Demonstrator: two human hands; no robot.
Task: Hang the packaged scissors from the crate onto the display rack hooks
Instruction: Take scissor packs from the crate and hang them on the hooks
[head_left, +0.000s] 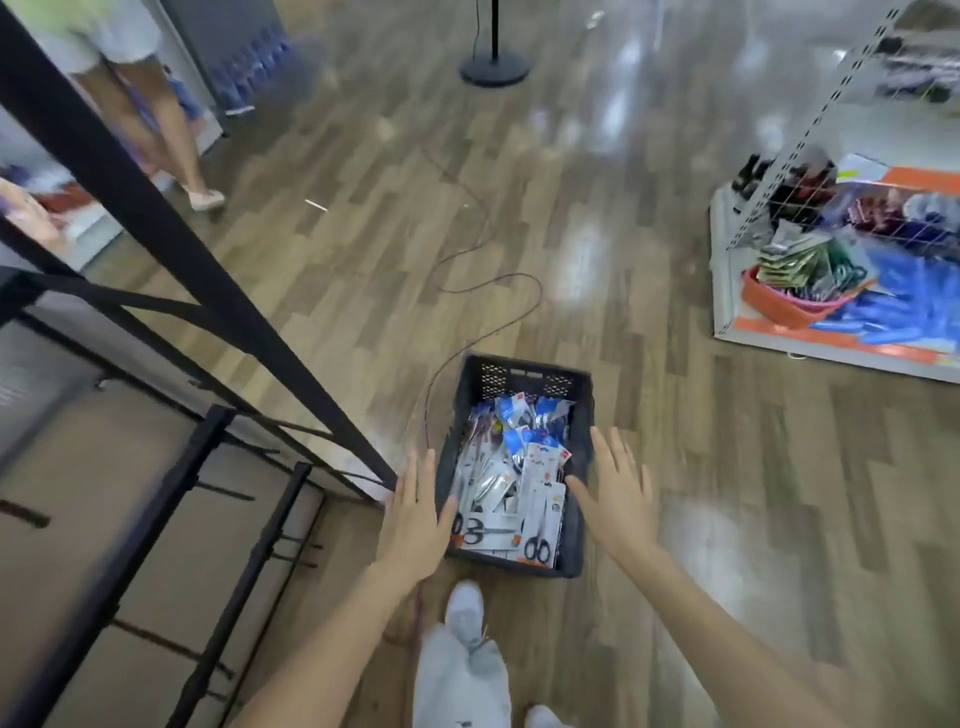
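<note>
A dark plastic crate (524, 382) sits on the wood-pattern floor (675, 467) in the lower centre of the frame. It is filled with packaged scissors (540, 519), lying loose in an overlapping pile; white-backed cards with black-handled scissors lie at the near end, blue-labelled packs toward the far end.

The left hand (413, 519) is positioned at the crate's left side, fingers straight and together, palm facing the crate wall. It holds nothing; whether it touches the wall cannot be determined. The right hand (615, 493) is positioned over the crate's right rim, fingers spread and extended, thumb pointing toward the packs. It holds nothing.

The black display rack (171, 244) occupies the left side of the frame, with its slanted upright ending just beside the left hand. Short hooks (296, 551) project from its lower bars.

A thin cable (488, 291) runs across the floor from the centre of the frame to the crate's left side. A low shelf unit (810, 338) with an orange basket (779, 301) stands at the right edge. A round stand base (493, 70) lies at top centre. Another person's legs (156, 119) appear in the upper left. The wearer's grey trousers and white shoe (465, 608) show at bottom centre.
</note>
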